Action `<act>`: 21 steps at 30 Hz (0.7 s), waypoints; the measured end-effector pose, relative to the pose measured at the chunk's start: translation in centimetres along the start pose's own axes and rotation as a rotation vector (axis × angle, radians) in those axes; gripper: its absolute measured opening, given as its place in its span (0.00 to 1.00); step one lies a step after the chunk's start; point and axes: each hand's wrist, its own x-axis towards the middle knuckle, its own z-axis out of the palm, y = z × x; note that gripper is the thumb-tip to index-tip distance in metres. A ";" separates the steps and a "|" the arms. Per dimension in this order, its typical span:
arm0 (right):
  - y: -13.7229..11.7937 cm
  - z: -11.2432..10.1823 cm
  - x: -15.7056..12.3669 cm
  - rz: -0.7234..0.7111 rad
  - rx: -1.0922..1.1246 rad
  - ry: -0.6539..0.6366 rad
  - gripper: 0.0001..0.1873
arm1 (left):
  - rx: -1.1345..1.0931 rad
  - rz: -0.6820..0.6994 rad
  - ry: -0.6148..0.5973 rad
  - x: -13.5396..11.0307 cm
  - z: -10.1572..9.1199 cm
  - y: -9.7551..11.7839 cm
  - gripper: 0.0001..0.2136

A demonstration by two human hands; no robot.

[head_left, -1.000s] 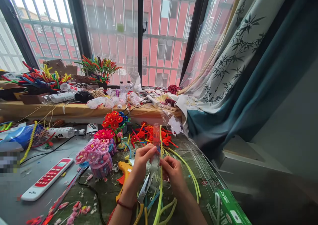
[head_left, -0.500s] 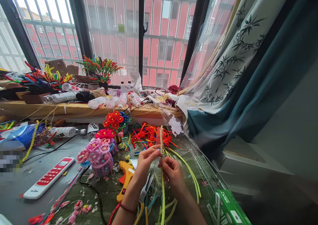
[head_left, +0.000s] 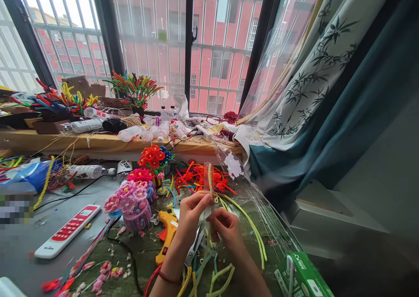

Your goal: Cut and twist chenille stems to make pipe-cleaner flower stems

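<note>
My left hand (head_left: 195, 206) pinches a clear, flat plastic strip (head_left: 206, 181), ruler-like and held upright, with a pale yellow-green pipe cleaner (head_left: 210, 179) lying along it. Just below and to the right, the fingertips of my right hand (head_left: 225, 225) are closed at the strip's lower part; the pipe cleaner there is mostly hidden by my fingers. Scissors (head_left: 193, 251) and a yellow glue gun (head_left: 168, 233) lie beside my left forearm. More yellow-green pipe cleaners (head_left: 250, 222) curve across the table to the right of my hands.
Pots of pipe-cleaner flowers (head_left: 135, 212) stand left of my hands, with red pipe-cleaner pieces (head_left: 199, 174) behind. A red-and-white remote-like device (head_left: 67, 231) lies at left, a green box (head_left: 303, 275) at front right. Plastic bottles (head_left: 131, 133) litter the windowsill.
The long lower length of pipe cleaner that hung down between my forearms no longer shows there. Its upper end sits lower against the strip, and more of the strip is visible.
</note>
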 end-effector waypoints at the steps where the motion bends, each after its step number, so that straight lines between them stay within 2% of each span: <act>1: 0.0 0.0 0.0 -0.004 0.004 -0.009 0.18 | 0.007 0.012 -0.008 0.0 0.0 0.1 0.11; 9: 0.2 -0.1 -0.2 -0.020 0.038 -0.039 0.16 | 0.026 0.043 -0.010 -0.3 0.0 0.6 0.11; 21: -0.4 0.3 -0.4 -0.048 0.061 -0.033 0.18 | 0.018 0.011 -0.056 -0.3 -0.2 0.1 0.11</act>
